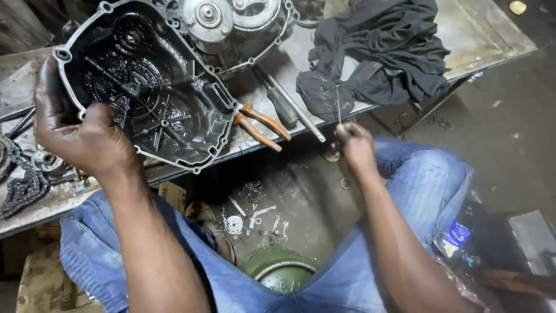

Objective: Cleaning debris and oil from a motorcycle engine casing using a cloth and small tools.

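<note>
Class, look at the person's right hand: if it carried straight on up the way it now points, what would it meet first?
The right hand pinches a thin metal rod pointing up toward the bench. First in that line is probably the dark oily rag at the bench edge, though depth is hard to judge.

Held by the left hand [87, 139], the engine cover [145, 87] is cast metal: its rim matt grey, its inside black and glossy with oil. Just right of it, pliers [260, 124] have smooth orange plastic grips. Above the right hand [354, 145], a dark cloth [382, 46] lies soft, creased and matt. The bench [492, 35] beneath is dull, scuffed sheet metal. Faded blue denim [428, 179], coarse-woven, covers both knees.
</note>
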